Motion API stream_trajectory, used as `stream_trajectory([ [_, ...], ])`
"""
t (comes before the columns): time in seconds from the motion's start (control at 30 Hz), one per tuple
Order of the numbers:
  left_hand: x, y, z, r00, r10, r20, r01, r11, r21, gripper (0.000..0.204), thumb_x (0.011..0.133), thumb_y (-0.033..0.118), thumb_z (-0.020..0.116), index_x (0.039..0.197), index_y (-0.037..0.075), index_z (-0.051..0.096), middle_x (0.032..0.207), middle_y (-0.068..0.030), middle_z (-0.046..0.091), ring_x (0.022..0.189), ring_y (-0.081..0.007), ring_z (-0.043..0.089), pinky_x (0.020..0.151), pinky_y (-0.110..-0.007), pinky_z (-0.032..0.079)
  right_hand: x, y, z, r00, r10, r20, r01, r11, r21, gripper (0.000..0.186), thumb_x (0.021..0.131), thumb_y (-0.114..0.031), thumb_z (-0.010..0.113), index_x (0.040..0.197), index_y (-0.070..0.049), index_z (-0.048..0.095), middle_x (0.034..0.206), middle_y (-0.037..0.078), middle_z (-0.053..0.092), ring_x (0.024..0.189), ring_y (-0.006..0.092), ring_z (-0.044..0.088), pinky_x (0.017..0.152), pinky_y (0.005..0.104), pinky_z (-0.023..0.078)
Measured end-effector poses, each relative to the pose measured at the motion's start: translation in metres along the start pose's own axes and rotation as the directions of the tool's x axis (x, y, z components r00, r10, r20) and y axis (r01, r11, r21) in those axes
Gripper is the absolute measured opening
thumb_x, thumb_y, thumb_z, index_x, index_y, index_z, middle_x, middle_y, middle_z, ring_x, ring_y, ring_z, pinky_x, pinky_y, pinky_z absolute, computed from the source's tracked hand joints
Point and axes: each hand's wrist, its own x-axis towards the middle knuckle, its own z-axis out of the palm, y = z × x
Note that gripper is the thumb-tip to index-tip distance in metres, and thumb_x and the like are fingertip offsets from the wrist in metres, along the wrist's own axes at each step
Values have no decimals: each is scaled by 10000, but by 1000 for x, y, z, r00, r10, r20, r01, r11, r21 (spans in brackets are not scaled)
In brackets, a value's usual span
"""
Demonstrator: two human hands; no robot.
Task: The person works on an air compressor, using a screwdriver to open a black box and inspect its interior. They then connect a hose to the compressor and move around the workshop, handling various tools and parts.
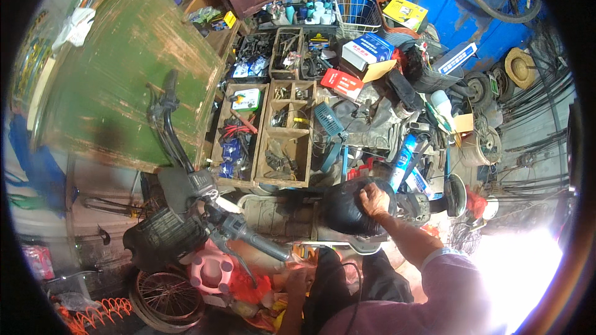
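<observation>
A scooter stands across the front of me, with its black seat (344, 208) at the right and its handlebar (257, 242) at the left. My right hand (374, 200) rests on top of the seat, fingers loosely bent against its surface and nothing visible held. Low in the middle, beside my dark trousers, hangs my left hand (297, 281). It is dim and small there, and its fingers cannot be made out. Between seat and handlebar lies the scooter's dusty footboard (279, 216). A black basket (167, 240) sits at the scooter's front.
Beyond the scooter, wooden compartment trays (304, 177) hold tools and small parts. Boxes and a blue tube (403, 160) crowd the bench to their right. A green board (124, 80) leans at the left. A pink stool (212, 271) and a spoked wheel (169, 294) are low left.
</observation>
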Motion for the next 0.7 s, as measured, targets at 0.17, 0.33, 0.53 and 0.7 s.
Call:
stream_trajectory([
  [0.17, 19, 40, 5, 984, 70, 165, -89, 990, 112, 211, 1002, 143, 568, 1089, 34, 726, 1040, -144, 737, 977, -287, 697, 860, -404, 557, -1, 3, 4, 999, -19, -31, 19, 1000, 8, 227, 914, -336, 662, 951, -112, 658, 863, 132, 743, 840, 361, 721, 784, 470, 552],
  [0.33, 30, 36, 18, 966, 147, 214, -201, 944, 261, 205, 1029, 151, 574, 1111, 28, 715, 1049, -123, 731, 950, -264, 707, 811, -385, 577, -3, 2, -3, 1000, -27, 3, 26, 999, 36, 225, 920, -329, 662, 973, -111, 665, 886, 141, 750, 874, 360, 726, 820, 486, 540],
  [0.53, 41, 71, 28, 947, -148, 286, 158, 987, -14, 208, 1012, 173, 634, 1097, -7, 697, 992, -113, 736, 870, -213, 721, 773, -353, 587, -1, 6, -8, 999, 16, 44, -19, 998, 60, 252, 919, -345, 651, 992, -104, 666, 909, 150, 752, 884, 367, 725, 828, 493, 538],
  [0.7, 57, 121, 29, 845, -426, 323, 520, 796, -311, 211, 1005, 186, 663, 1080, -10, 688, 1004, -100, 727, 871, -206, 740, 730, -319, 604, 1, 7, -9, 996, 30, 79, -35, 997, 67, 271, 906, -363, 656, 978, -102, 652, 902, 146, 749, 891, 374, 721, 829, 499, 535],
])
